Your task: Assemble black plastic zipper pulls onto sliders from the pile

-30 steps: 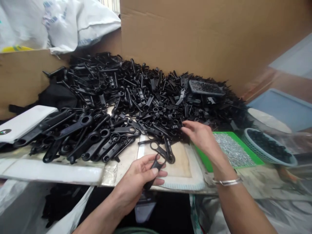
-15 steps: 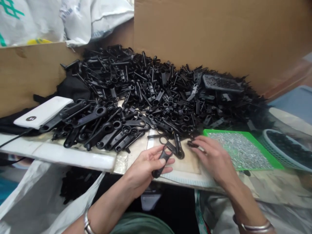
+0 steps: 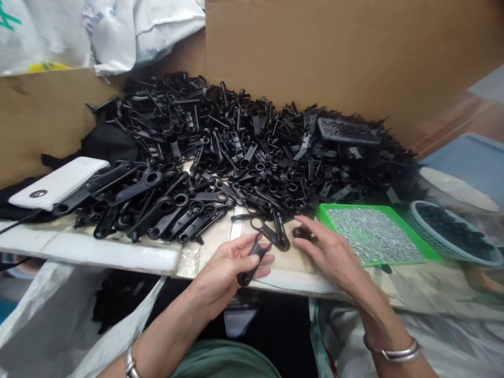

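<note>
My left hand is closed on a black plastic lever, thumb on top, with its curved, ring-like end pointing up and away. My right hand has a small black plastic part between thumb and fingers, just over the table; its exact shape is partly hidden. Between the hands and the heap lie a flat black piece with a ring end and a black arm, touching each other. Behind them spreads a large heap of black plastic parts.
A green tray of small silver metal pieces stands right of my right hand, beside a pale blue basket of dark parts. A dark tray rests on the heap. A white device lies left. Cardboard walls rise behind.
The view has shifted slightly to the right. My right hand has turned a little around the small black part, and my left hand keeps its hold on the lever.
</note>
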Available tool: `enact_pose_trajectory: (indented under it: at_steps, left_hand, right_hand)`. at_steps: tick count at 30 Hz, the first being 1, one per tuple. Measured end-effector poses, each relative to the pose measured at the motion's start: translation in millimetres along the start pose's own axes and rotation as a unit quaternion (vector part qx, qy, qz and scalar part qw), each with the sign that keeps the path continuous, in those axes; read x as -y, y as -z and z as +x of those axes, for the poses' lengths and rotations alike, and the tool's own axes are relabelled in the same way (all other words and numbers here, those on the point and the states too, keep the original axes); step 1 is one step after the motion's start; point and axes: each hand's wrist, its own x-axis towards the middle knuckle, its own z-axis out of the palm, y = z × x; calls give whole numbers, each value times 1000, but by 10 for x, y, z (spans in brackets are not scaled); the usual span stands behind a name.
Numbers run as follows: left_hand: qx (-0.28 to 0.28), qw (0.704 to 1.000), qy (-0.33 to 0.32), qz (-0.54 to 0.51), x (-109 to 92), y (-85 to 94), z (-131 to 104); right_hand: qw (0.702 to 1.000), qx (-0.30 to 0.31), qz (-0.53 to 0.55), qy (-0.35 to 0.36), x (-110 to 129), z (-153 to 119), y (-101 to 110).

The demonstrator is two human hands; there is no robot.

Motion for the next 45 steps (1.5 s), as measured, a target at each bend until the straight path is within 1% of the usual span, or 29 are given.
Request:
enact_pose_trajectory:
  at_steps: [3,5,8,9,11,13,15,17,20,22,26,29,33,35,37,40,42,45]
  left_hand:
    - [6,1000,-2,3,7,6,9]
    - [13,1000,-1,4,11,8,12]
    - [19,1000,-1,0,16,12,7]
    - [18,1000,-2,-2,17,13,5]
    - [18,1000,-4,-4,21,15,3]
    - [17,1000,-4,-8,29,13,7]
    - [20,1000,-10,-13,40,2,16]
    - [36,999,-27,-18,52,-18,23]
    - [68,996,-58,-25,62,-63,19]
    - [77,994,-71,-25,65,-88,5]
    - [87,993,-81,-12,71,-109,-31]
    - [87,992,-91,1,86,-106,-47]
    - [78,987,-128,48,121,-107,-59]
    - [76,981,-154,94,138,-107,-63]
    - [67,970,-184,146,154,-98,-66]
    - [33,948,-221,227,176,-73,-72]
    - [5,929,-236,286,189,-60,-83]
    - [-28,888,-266,374,204,-59,-105]
  right_hand:
    - [1000,-9,15,0,36,26,-21]
    - [999,-18,20,-17,50,45,-21]
    - [997,-7,65,-38,37,66,6]
    - [996,-14,80,-35,34,67,22]
    - [993,-53,107,-27,62,52,61]
    - [984,-93,148,-32,160,12,99]
    - [973,-106,201,-44,329,-47,116]
    - [966,-111,233,-35,524,-103,94]
    - [967,-128,221,11,741,-143,-10]
    - [968,-142,204,30,794,-139,-96]
    - [968,-159,192,36,779,-111,-200]
    - [970,-164,169,53,772,-113,-214]
    - [972,-171,151,61,808,-132,-197]
    - [970,-182,147,61,835,-135,-181]
    - [969,-195,130,76,860,-134,-165]
    - [967,-212,97,103,877,-134,-150]
    - [966,-213,88,113,872,-138,-151]
    - [963,-221,89,123,851,-150,-170]
